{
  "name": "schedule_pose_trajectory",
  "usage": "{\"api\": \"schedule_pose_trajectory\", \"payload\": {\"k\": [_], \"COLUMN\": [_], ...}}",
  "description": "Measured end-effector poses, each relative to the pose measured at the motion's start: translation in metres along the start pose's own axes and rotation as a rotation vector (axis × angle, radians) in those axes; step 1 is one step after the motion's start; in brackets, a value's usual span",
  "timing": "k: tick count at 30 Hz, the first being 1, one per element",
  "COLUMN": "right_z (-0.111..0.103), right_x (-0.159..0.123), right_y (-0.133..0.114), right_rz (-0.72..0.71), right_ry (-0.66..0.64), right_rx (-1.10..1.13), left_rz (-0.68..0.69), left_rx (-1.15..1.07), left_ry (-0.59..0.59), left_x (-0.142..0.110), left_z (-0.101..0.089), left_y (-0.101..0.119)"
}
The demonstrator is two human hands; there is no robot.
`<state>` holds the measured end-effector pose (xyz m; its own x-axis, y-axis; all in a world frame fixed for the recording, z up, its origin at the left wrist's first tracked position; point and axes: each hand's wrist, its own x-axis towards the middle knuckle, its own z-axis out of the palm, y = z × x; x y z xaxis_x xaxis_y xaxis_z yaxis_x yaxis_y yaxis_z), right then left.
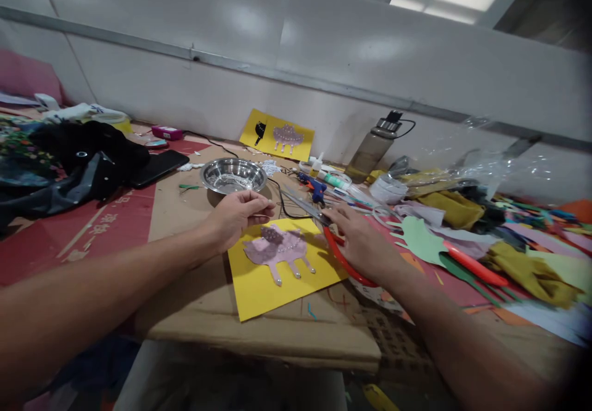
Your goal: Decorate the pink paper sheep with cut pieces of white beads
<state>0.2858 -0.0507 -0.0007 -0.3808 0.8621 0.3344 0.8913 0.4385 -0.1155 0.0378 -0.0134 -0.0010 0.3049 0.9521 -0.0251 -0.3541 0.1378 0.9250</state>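
Observation:
Just above the far left edge of a yellow card, my left hand is closed, thumb against fingertips. Whatever may be between those fingers is too small to make out. My right hand grips a pair of scissors with red handles, its blades pointing away to the far left. On the card lies a pinkish-purple animal-shaped cutout with short legs and rows of small shiny beads. A steel bowl stands just beyond my left hand.
A similar yellow card leans against the wall. Near it are a grey bottle and a blue glue gun. Coloured scraps and a green cutout crowd the right. A black phone and dark cloth lie left.

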Motion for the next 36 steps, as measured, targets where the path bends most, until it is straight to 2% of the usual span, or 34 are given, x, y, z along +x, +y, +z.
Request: {"api": "schedule_pose_trajectory", "payload": {"k": [6,14,16,20,23,26,31,36], "right_z": [-0.001,-0.017,-0.022,-0.016,-0.001,0.011,0.017,0.022], "right_x": [-0.004,0.002,0.007,0.025,0.040,0.050,0.056,0.058], "right_y": [0.035,0.045,0.040,0.022,0.010,0.007,0.009,0.009], "right_rz": [-0.007,-0.026,-0.002,0.065,0.058,0.069,0.094,0.099], "right_ry": [-0.186,-0.336,-0.276,-0.008,-0.020,-0.081,-0.149,-0.133], "right_rx": [-0.032,-0.122,-0.145,-0.056,-0.036,-0.111,-0.222,-0.244], "left_rz": [-0.022,-0.013,-0.017,-0.013,-0.012,-0.012,-0.012,-0.003], "left_rx": [0.052,0.076,0.074,0.066,0.061,0.059,0.050,0.046], "left_ry": [0.023,-0.028,-0.027,-0.022,0.002,0.005,0.003,-0.003], "left_x": [0.000,0.000,0.000,-0.001,-0.001,-0.001,-0.001,-0.001], "left_z": [0.001,0.001,0.001,0.002,0.002,0.002,0.002,0.002], "left_y": [-0.003,-0.003,-0.002,-0.001,0.001,0.003,0.003,0.001]}}
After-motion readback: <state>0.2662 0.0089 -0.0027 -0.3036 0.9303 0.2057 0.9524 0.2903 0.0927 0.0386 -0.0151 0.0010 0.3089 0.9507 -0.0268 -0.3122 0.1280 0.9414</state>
